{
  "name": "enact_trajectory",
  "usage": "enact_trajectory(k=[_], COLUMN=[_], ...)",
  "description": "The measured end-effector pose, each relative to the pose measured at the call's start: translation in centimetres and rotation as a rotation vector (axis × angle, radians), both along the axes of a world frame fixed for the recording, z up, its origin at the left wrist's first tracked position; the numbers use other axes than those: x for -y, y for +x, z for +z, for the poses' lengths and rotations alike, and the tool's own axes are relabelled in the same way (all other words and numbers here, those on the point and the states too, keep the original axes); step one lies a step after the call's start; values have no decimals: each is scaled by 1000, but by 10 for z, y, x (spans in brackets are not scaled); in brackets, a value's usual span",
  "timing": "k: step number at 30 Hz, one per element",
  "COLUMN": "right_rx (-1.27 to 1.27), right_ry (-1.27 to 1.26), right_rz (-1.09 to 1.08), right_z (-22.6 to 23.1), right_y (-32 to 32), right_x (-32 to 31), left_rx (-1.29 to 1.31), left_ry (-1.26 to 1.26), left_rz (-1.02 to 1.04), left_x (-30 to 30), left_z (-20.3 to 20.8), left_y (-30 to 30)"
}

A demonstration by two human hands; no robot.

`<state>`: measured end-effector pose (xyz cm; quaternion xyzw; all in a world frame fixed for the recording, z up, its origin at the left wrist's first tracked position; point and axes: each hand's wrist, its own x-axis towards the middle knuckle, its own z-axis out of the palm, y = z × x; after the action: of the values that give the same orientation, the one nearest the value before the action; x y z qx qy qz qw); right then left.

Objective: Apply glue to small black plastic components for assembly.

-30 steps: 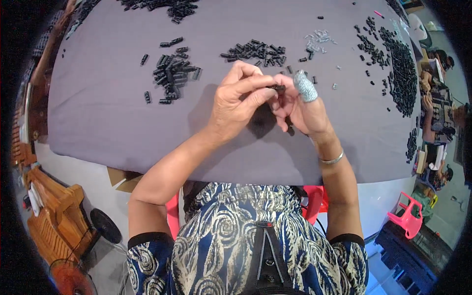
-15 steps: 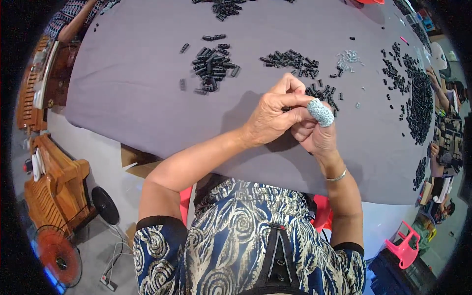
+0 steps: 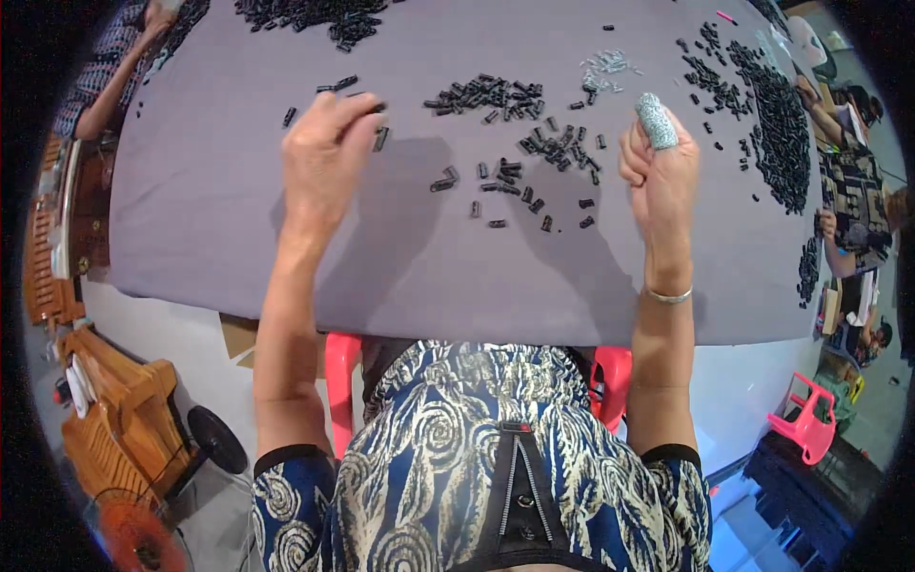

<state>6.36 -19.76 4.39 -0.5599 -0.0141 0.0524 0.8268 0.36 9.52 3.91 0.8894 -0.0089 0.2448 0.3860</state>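
Note:
My left hand (image 3: pixel 329 143) is raised over a pile at the left of the table, thumb and fingers pinched round a small black cylindrical piece (image 3: pixel 379 108). Most of that pile is hidden by the hand; another black piece shows just below the fingertips. To the right, my right hand (image 3: pixel 660 162) hovers above the cloth with its fingers curled in. A grey-white speckled thumb cover (image 3: pixel 656 122) wraps its thumb. Whatever these curled fingers hold, if anything, is hidden. Between the hands lie loose black cylindrical pieces (image 3: pixel 558 145) and a fuller heap (image 3: pixel 491 95) farther off.
A grey cloth (image 3: pixel 477 286) covers the table. Small pale pieces (image 3: pixel 610 69) lie beyond my right hand. A large black heap (image 3: pixel 782 143) runs along the right edge, another (image 3: pixel 310 14) along the far side. Other people work at the left and right sides.
My hands were together over the middle pieces; they have parted. The left has moved left to the pile, the right has drawn off to the right. The view has shifted as well.

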Motion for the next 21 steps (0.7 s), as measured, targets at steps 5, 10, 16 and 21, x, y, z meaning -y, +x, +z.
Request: enact_trajectory(k=[5,10,16,21], right_rx=[45,223,661,823], right_ry=[-602,-753,-1093,-1199], right_rz=[150,201,265,315], right_z=[-1,-10,-13,-18], right_y=[1,-5,-3,2], right_x=[12,0,-17,-28], left_rx=[14,8,-27,-103], left_ry=[150,39,-32,-67], left_rz=[138,106,-138,-255], left_x=[-25,-7,34,58], left_z=[-8,-4,-8,-6], left_y=[-7,-8,2,10])
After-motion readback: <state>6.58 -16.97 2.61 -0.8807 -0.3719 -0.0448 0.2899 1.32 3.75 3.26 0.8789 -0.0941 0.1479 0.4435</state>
